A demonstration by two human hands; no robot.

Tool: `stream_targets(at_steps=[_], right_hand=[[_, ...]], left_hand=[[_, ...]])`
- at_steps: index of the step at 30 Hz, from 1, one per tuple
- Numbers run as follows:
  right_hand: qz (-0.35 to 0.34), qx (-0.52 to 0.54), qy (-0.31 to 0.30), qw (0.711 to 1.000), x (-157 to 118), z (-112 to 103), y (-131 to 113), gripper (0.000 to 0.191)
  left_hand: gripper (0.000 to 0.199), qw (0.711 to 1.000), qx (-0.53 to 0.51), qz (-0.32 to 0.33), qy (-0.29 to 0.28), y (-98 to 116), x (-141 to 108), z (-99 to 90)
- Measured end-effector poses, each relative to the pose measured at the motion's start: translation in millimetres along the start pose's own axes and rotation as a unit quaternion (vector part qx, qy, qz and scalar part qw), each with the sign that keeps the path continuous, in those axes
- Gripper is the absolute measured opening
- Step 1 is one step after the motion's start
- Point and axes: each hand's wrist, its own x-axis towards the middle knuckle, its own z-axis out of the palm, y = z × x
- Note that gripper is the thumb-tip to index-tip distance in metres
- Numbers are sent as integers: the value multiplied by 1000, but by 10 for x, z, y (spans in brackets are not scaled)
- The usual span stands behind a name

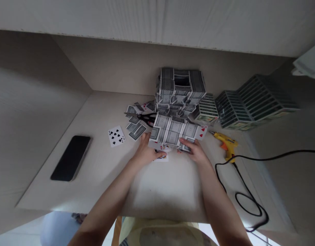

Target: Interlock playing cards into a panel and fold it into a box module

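Observation:
A structure built of folded playing cards, mostly grey-patterned backs, is held low over the table between my two hands. My left hand is closed at its lower left corner, thumb stretched over the face cards there and fingers partly hidden. At its lower right, my right hand grips the edge with the thumb on top. A five of hearts sticks out at the right end. Under the left side lies a face card, partly covered.
Behind stands a larger card structure. Black scissors lie on loose cards near a seven of spades. A phone is at left. On the right are a yellow glue gun, its looping black cord and green-white stacks.

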Motion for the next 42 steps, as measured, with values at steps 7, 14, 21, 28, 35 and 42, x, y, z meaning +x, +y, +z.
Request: stream_targets(at_steps=[7,14,21,28,35,42], right_hand=[[34,1,14,999,-22,-9,-23,48],[8,15,14,1000,-14,-32,-22,46],[55,32,-32,997,-15,-56,7,41],[25,-13,-67,997,52,-93,102,39],[-32,103,-62,992,120,-92,86,74],[3,105,-73,992,126,-44,14,65]], left_hand=[[30,992,-115,6,41,-82,-17,-48],[21,963,-231,-77,113,-286,72,-117],[36,898,-377,-182,139,-360,105,-211],[51,842,-482,-235,64,-337,118,-206],[46,845,-467,-248,81,-325,122,-194],[41,864,-438,-240,69,-361,116,-168]])
